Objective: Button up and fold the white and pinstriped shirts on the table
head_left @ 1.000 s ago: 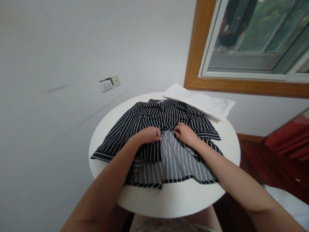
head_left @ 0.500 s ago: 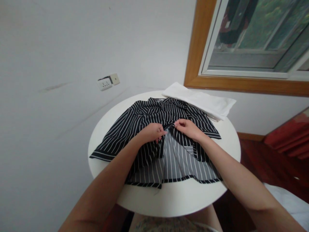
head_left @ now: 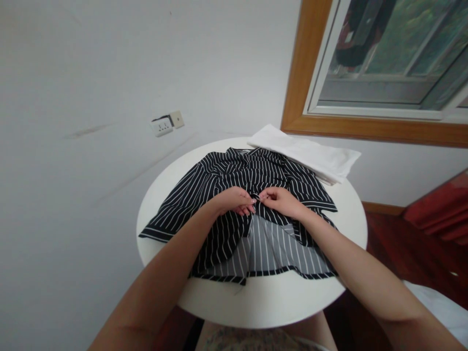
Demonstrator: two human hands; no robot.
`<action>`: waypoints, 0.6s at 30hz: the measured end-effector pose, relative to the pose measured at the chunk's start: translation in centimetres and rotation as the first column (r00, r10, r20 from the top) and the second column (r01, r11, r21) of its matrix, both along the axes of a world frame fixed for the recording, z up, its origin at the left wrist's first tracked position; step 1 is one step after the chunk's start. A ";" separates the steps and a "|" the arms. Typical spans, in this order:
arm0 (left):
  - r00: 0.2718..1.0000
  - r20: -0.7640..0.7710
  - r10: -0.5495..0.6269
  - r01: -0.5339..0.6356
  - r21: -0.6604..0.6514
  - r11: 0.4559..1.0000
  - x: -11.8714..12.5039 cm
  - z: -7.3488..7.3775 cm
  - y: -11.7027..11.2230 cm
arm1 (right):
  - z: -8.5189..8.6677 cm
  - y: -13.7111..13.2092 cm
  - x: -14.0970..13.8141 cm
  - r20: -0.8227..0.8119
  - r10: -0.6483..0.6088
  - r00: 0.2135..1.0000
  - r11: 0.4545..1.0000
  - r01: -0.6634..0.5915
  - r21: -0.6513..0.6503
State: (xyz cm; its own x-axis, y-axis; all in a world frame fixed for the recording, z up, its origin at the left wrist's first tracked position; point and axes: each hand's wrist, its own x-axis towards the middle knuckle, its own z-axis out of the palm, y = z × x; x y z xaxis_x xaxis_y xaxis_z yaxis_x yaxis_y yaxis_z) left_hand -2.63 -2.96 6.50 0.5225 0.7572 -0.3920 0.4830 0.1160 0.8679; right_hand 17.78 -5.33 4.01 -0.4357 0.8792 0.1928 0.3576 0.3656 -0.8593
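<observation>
Left hand [head_left: 234,200] and right hand [head_left: 283,202] fingers [head_left: 245,208] pinch striped shirt [head_left: 203,191] on round white table [head_left: 263,302].

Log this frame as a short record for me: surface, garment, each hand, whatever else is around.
surface: round white table against a white wall
garment: black striped garment spread on the table, front open below the hands, paler inside showing
left hand: pinches one front edge at mid-garment
right hand: pinches the opposite edge, fingertips meeting the left's
other: folded white cloth at the table's far edge; wall socket; wood-framed window
</observation>
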 end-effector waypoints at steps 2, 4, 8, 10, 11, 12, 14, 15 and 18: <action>0.999 0.039 -0.017 0.020 -0.069 0.997 -0.3 0.0 0.1 | 0.0 0.0 0.0 -0.011 0.018 1.000 0.999 -0.018 -0.027; 0.996 0.078 -0.030 0.038 -0.112 0.993 -0.4 0.0 0.1 | -0.1 0.0 0.0 -0.018 0.036 0.999 0.998 -0.037 -0.052; 0.992 0.112 -0.055 0.072 -0.153 0.986 -0.6 0.1 0.0 | -0.4 0.0 -0.1 -0.040 0.063 0.997 0.993 -0.067 -0.098; 0.991 0.118 -0.065 0.085 -0.174 0.981 -0.7 0.3 -0.1 | -0.6 0.1 0.0 -0.048 0.078 0.996 0.991 -0.082 -0.103; 0.991 0.118 -0.068 0.089 -0.184 0.979 -0.7 0.4 -0.2 | -0.7 0.1 0.0 -0.048 0.085 0.995 0.991 -0.089 -0.099; 0.991 0.117 -0.070 0.091 -0.191 0.977 -0.7 0.5 -0.2 | -0.7 0.1 0.1 -0.045 0.091 0.995 0.991 -0.095 -0.091; 0.991 0.111 -0.072 0.093 -0.190 0.977 -0.7 0.6 -0.3 | -0.9 0.2 0.2 -0.029 0.106 0.994 0.991 -0.108 -0.083; 0.992 0.106 -0.071 0.089 -0.183 0.979 -0.7 0.6 -0.3 | -0.9 0.1 0.2 -0.019 0.115 0.993 0.990 -0.116 -0.086; 0.993 0.090 -0.072 0.086 -0.168 0.982 -0.8 0.5 -0.2 | -0.8 0.0 0.2 0.004 0.138 0.990 0.983 -0.136 -0.120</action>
